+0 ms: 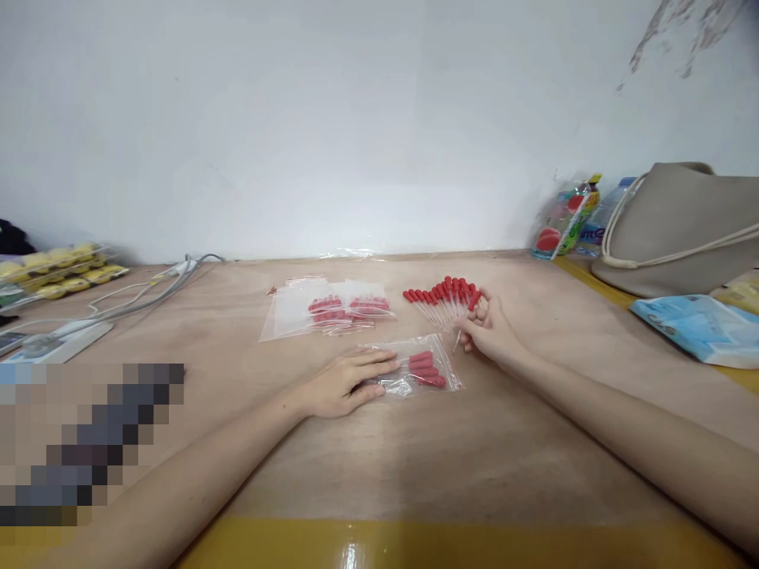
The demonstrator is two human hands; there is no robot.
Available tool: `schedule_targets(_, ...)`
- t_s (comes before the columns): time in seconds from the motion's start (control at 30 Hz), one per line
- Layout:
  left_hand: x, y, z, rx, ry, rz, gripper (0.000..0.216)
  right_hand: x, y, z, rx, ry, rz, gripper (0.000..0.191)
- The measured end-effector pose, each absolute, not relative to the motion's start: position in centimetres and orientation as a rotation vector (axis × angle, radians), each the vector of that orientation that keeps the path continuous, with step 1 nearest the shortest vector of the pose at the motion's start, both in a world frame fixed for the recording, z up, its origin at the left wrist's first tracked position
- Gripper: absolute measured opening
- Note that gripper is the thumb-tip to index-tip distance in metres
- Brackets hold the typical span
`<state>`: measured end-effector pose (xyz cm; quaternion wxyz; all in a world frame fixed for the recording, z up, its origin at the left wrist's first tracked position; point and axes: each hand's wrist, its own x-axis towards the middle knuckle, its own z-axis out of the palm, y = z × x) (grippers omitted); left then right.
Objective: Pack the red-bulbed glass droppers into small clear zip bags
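While left hand [344, 385] lies open on the bag [398, 386], with room to the desk's [368, 466] near edge, right hand [489, 328] pinches a red-tipped stick [475, 299] just off the bag's far right corner.

Left end of clear bag [400, 386] covered by left hand [341, 385]; stems of sticks within not made out. Middle of red-tipped stick [474, 299] hidden by fingers of right hand [491, 330]. Forearms [622, 427] cut off by lower and right edges; grey bag [681, 221], blue packet [700, 325] cropped at right, yellow packs [65, 273] at left. Lower-left object masked by pixel blocks [100, 442]. Bottle labels [572, 217] blurred.
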<state>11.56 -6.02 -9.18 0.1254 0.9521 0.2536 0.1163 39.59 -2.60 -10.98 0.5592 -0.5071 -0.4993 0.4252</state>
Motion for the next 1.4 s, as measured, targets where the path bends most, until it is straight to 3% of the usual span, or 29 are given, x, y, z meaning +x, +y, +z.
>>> schedule_targets(0.17, 11.5, -6.0, -9.3, 2.768, 0.747, 0.340, 0.044, 39.4, -3.3, -11.9, -1.180, -1.077, 0.928, 0.064)
schedule_targets(0.7, 11.5, -6.0, -9.3, 2.760, 0.750, 0.348, 0.045, 38.3, -5.2, -10.6, -1.047, -0.741, 1.177, 0.017)
schedule_targets(1.2, 11.3, -6.2, -9.3, 2.726, 0.757, 0.357, 0.046, 39.8, -5.2, -10.9, -1.120, -1.454, 1.449, 0.036)
schedule_targets(1.4, 11.4, -6.1, -9.2, 2.723, 0.760, 0.358, 0.048, 39.8, -4.6, -10.5, -1.151, -1.542, 1.405, 0.037)
